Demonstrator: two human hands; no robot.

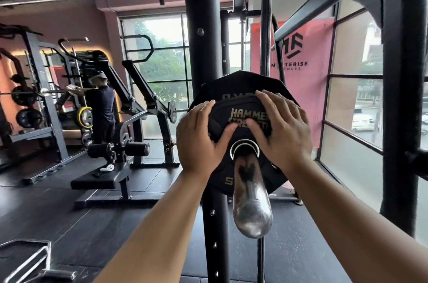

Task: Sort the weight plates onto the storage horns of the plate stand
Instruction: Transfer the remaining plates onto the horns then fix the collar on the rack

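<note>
A black weight plate with gold "HAMMER" lettering sits threaded on a chrome storage horn that points toward me from the black upright post. A larger black plate shows behind it on the same horn. My left hand lies flat on the plate's left face with fingers straight. My right hand presses flat on its upper right face, thumb near the centre hole.
Black rack uprights stand at the right beside the windows. A bench machine is on the dark floor to the left. A person works at a rack with plates at far left. A metal frame lies bottom left.
</note>
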